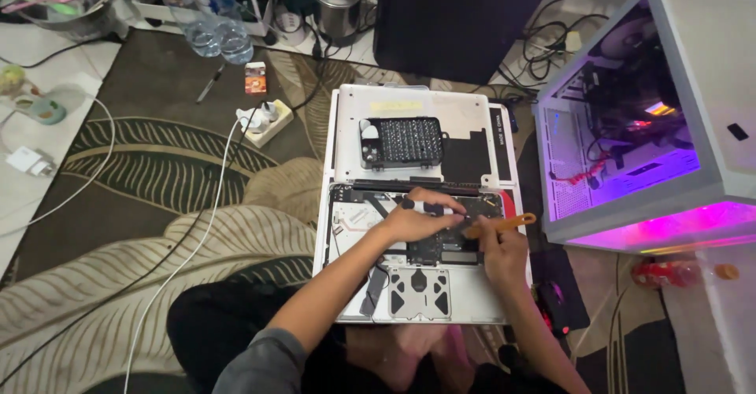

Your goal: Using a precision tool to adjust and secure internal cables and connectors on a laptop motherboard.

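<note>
An opened silver laptop (339, 236) lies bottom-up on the floor in front of me, its dark circuit board (445, 243) and battery cells (419, 293) exposed. My left hand (421, 219) rests on the board and grips a black and white screwdriver (417, 204). My right hand (502, 250) holds an orange pry tool (516, 221) whose tip touches the board near the left hand. The removed silver bottom cover (465, 110) lies just beyond the laptop, and a black case of screwdriver bits (403, 141) sits on it.
A white desktop computer case (693, 110) glowing pink and purple stands at the right. A black tower (457, 16) stands behind. A power strip (266, 120), white cables, plastic bottles (213, 16), a metal pot (337, 0) and a patterned rug (142, 173) fill the left.
</note>
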